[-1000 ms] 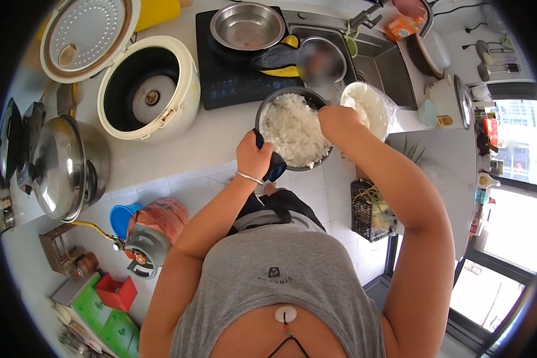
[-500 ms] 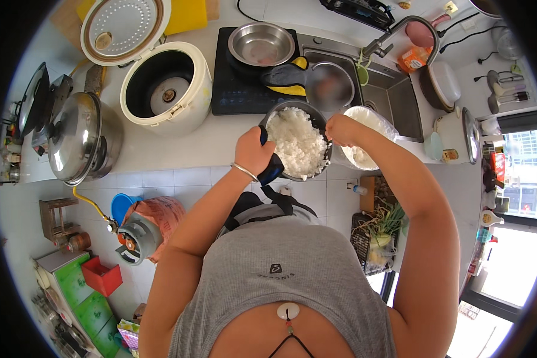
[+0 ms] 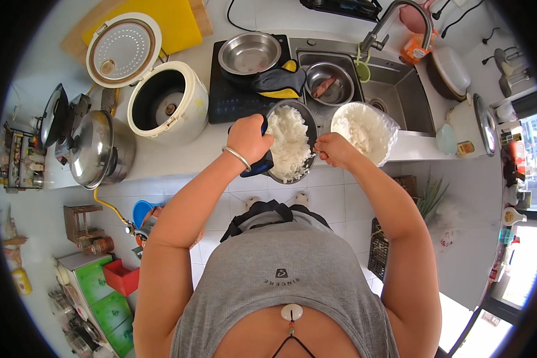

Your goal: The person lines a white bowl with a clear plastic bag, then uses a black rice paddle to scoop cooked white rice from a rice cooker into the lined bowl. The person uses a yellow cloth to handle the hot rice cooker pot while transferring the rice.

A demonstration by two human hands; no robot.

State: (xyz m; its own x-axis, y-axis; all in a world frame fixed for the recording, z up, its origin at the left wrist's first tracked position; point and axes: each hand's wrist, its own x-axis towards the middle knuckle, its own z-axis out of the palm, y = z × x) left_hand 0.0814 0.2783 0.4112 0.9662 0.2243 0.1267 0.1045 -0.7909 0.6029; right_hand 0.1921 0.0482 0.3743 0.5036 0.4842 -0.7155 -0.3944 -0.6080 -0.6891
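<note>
A dark round pot [image 3: 309, 113], tilted at the counter's front edge, holds a heap of white cooked rice [image 3: 289, 143]. At its left rim my left hand [image 3: 249, 142] is closed, gripping the pot through a dark blue pad [image 3: 259, 164]. My right hand [image 3: 336, 149] is closed with its fingers pinched together at the pot's right rim; what they hold is hidden. Just beyond it stands a white bowl [image 3: 388, 134] lined with clear plastic, with some white rice inside. The rice cooker [image 3: 188, 122] stands open at the left, with no inner pot in it.
A steel pan [image 3: 249, 52] and a grey-yellow mitt [image 3: 278, 82] lie on the black cooktop [image 3: 221, 98]. A steel bowl with a piece of meat [image 3: 323, 87] sits at the sink [image 3: 409, 89]. A lidded steel pot [image 3: 92, 149] stands at the far left.
The rice pot and both hands have shifted slightly left in view. My right hand has moved from over the gap by the white bowl, which now shows more of its inside.
</note>
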